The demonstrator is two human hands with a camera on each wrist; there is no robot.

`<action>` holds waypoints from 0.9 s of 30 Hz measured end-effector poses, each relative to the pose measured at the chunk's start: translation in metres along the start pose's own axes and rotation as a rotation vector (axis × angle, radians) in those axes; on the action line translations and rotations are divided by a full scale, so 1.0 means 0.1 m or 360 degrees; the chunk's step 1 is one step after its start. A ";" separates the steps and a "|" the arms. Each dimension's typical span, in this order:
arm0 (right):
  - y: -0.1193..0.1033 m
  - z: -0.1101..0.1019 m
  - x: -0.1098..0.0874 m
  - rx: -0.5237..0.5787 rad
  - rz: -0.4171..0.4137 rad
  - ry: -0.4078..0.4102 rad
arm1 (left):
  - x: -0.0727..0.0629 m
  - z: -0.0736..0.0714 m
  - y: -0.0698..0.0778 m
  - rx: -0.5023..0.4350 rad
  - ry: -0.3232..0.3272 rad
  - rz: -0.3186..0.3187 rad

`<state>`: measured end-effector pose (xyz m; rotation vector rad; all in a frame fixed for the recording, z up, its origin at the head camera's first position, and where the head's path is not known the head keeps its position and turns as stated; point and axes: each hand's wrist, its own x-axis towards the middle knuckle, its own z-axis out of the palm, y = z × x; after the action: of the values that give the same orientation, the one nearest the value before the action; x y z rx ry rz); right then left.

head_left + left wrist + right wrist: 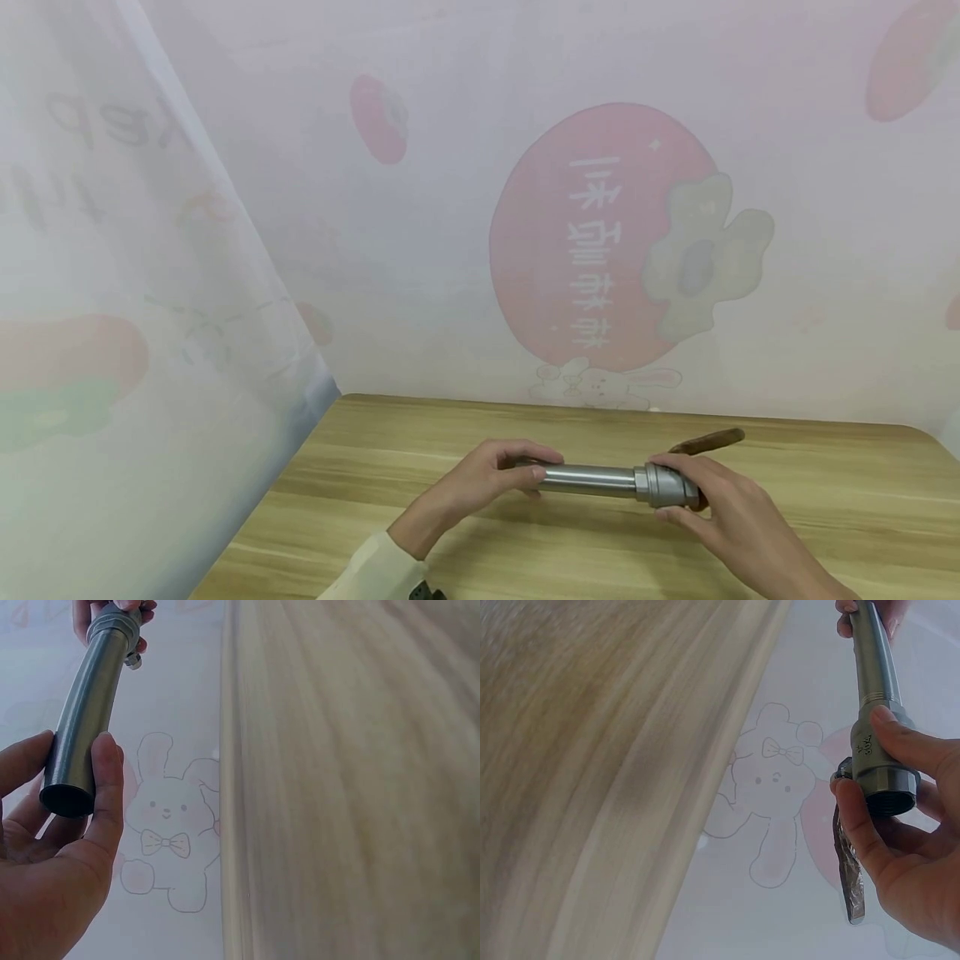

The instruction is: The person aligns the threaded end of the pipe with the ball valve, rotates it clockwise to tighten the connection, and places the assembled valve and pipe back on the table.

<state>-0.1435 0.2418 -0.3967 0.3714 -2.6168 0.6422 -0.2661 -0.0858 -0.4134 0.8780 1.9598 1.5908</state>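
A straight steel pipe point(592, 478) and a ball valve point(663, 485) are joined end to end and held level over the table. My left hand point(476, 482) grips the pipe near its open end, thumb and fingers on opposite sides; the round mouth of the pipe point(66, 796) shows in the left wrist view. My right hand point(738, 510) grips the valve body, with the thumb along its side. In the right wrist view, threads show where the pipe meets the valve point(881, 739). The valve's lever point(708, 442), in a shiny wrap, sticks out past the right fingers.
The wood-grain table point(360, 467) lies under both hands. Behind it hangs a pale printed curtain point(450, 292), and another curtain point(187, 275) runs along the left side. A light sleeve point(378, 567) covers the left forearm, with a small dark object point(422, 591) beside it.
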 end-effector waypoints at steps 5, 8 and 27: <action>0.00 0.00 -0.01 0.0000 0.0032 -0.0038 | 0.00 0.01 0.01 -0.0011 -0.0005 -0.0014; -0.01 0.00 -0.01 0.0005 0.0050 -0.0053 | -0.01 0.00 0.01 -0.0009 -0.0016 -0.0013; -0.01 -0.02 0.00 0.0001 0.0064 -0.0059 | -0.02 -0.01 0.02 0.0076 -0.0018 -0.0041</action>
<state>-0.1426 0.2416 -0.3943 0.3348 -2.6652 0.6553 -0.2649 -0.0878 -0.4116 0.8748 2.0006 1.5277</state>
